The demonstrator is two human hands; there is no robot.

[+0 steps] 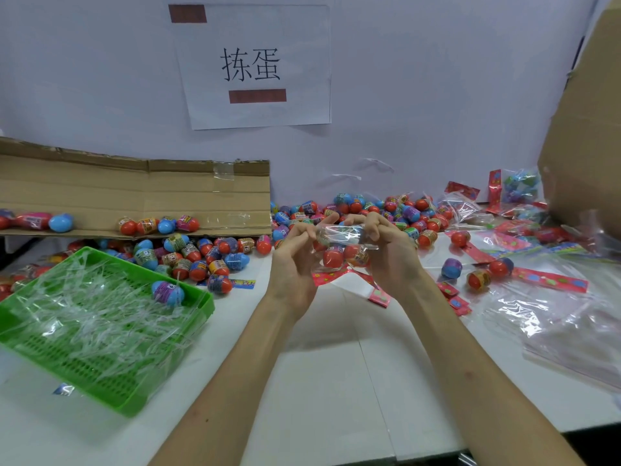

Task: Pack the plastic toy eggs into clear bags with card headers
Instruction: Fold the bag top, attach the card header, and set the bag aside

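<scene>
Pinching left hand (295, 260): fingers curled on clear bag (342, 235), left end.
Right hand (391, 250): fingers curled, gripping bag's right end.
Clear bag: above table (336, 381) middle, red eggs (332, 257) inside.
Loose eggs (215, 260): table's far edge.

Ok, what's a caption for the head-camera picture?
Left hand and right hand grip a clear bag of toy eggs over the table.

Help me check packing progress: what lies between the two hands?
A clear bag holding at least two toy eggs, pinched by the left hand and right hand; a red card header shows below it. Head view.
</scene>
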